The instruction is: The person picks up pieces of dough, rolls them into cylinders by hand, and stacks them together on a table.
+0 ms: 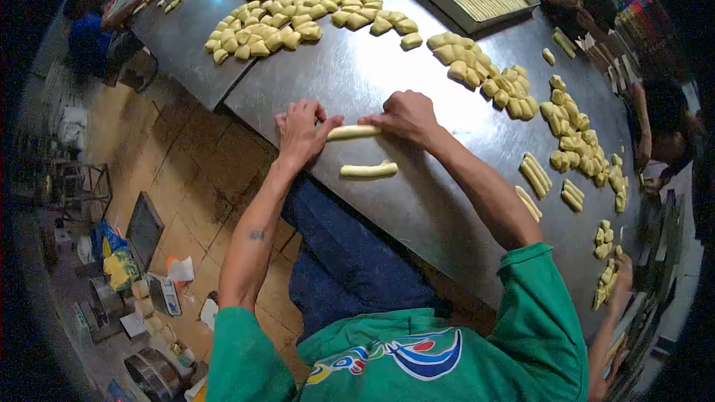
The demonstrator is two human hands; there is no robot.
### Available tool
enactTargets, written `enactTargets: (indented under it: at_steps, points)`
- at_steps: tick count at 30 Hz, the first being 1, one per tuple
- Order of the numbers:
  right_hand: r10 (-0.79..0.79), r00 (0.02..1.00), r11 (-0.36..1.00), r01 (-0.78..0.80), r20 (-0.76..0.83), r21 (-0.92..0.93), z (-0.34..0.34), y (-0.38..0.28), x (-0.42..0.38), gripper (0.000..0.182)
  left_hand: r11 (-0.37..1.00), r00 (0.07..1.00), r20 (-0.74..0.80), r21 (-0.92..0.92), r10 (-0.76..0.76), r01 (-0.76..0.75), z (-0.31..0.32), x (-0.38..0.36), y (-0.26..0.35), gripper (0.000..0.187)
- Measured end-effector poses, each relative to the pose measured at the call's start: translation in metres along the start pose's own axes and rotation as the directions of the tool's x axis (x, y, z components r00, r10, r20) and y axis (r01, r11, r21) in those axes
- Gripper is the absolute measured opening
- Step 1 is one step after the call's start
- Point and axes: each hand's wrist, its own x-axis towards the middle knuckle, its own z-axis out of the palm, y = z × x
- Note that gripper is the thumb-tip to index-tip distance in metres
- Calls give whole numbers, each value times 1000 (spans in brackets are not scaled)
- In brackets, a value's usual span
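A pale dough strip [354, 132] lies on the metal table [313, 82], between my two hands. My left hand [302, 130] is at its left end, thumb against the dough and fingers bent. At the right end, my right hand [406, 115] has its fingers curled in, with the thumb on the dough. A second dough roll [369, 170], with a small bump near its right end, rests just below, touched by neither hand.
Cut dough pieces [268, 22] cover the table's far left, and more [506, 89] run down the right. Rolled strips [535, 176] lie at the right. A tray [477, 22] of thin strips stands at the back. Other people work along the right and far left edges.
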Motion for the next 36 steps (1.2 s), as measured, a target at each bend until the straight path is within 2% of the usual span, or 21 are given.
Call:
enactTargets:
  at_steps: [3,4,6,7,8,9,10,11,12,13,14,15,16,17,19,23,24,26,29,33,36]
  points:
    - [-18,1000,1000,18,-7,13,0,2,10,67,999,998,-48,41,34,-32,-6,4,4,43]
    - [-11,999,1000,10,37,26,-5,2,9,62,1000,1000,4,-3,7,-7,-7,5,0,37]
    - [-47,999,995,47,-4,83,-2,9,3,58,999,999,47,-40,-15,17,-14,0,-2,32]
    - [-78,996,986,82,-33,146,-3,7,-2,53,953,993,115,-301,2,33,-21,-12,0,25]
    - [-122,992,978,124,-26,165,-4,6,-14,35,840,984,175,-538,35,66,-28,-18,1,19]
    - [-131,991,977,134,-26,165,3,4,-17,35,842,985,169,-535,29,67,-31,-19,2,19]
    - [-296,933,939,323,-203,116,17,5,-19,28,869,983,137,-493,120,-38,-31,-22,6,16]
    - [-439,822,874,485,-362,42,32,6,-25,23,883,970,117,-448,214,-141,-31,-28,10,16]
    - [-415,858,885,458,-302,86,40,6,-25,13,920,967,119,-354,225,-170,-29,-26,8,17]
    - [-408,861,889,450,-304,80,26,7,-37,13,916,965,119,-360,235,-179,-32,-27,8,17]
    - [-258,941,849,328,-217,414,13,9,-55,13,883,956,193,-455,219,-111,-38,-36,4,18]
    - [-140,987,707,159,-84,689,2,11,-70,15,842,942,260,-539,211,-40,-44,-42,3,18]
    - [-142,988,686,138,-54,714,6,17,-79,29,824,935,312,-566,168,41,-47,-49,11,18]
    - [-150,987,688,141,-51,712,14,17,-86,29,852,942,278,-523,189,-16,-48,-55,19,17]
    - [-159,962,769,261,-221,583,24,17,-96,26,858,959,229,-513,168,-28,-39,-63,30,16]
    - [-133,926,762,324,-353,561,36,14,-100,26,858,976,194,-513,94,19,-29,-74,37,16]
    - [-137,925,764,327,-355,557,35,11,-101,26,847,981,165,-532,105,-1,-27,-74,36,16]
    - [-141,928,814,308,-346,493,33,6,-103,12,834,985,132,-552,110,-19,-24,-76,32,16]
    - [-106,958,824,235,-267,515,27,-1,-106,12,834,983,141,-551,121,-23,-24,-79,33,17]
    - [-152,951,839,268,-269,474,25,4,-106,12,834,977,144,-550,158,-54,-24,-80,32,19]
    - [-153,974,875,213,-170,435,16,2,-108,13,844,967,135,-523,216,-115,-22,-82,30,22]
